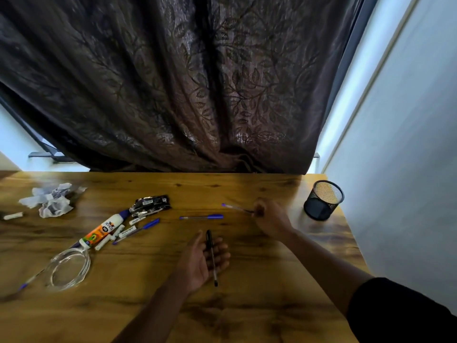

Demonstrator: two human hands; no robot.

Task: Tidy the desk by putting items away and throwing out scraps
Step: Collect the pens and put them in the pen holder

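My left hand lies palm up near the desk's middle with a black pen resting across its loosely curled fingers. My right hand is further back, its fingertips pinched on the tip of a clear pen with a purple end. A blue capped pen lies on the wooden desk between the two hands. A black mesh pen cup stands at the back right corner, to the right of my right hand.
To the left lie another blue pen, a glue bottle, white markers, a crumpled black wrapper, crumpled paper scraps, a coiled clear cable, a chalk-like stick and a pen. A dark curtain hangs behind.
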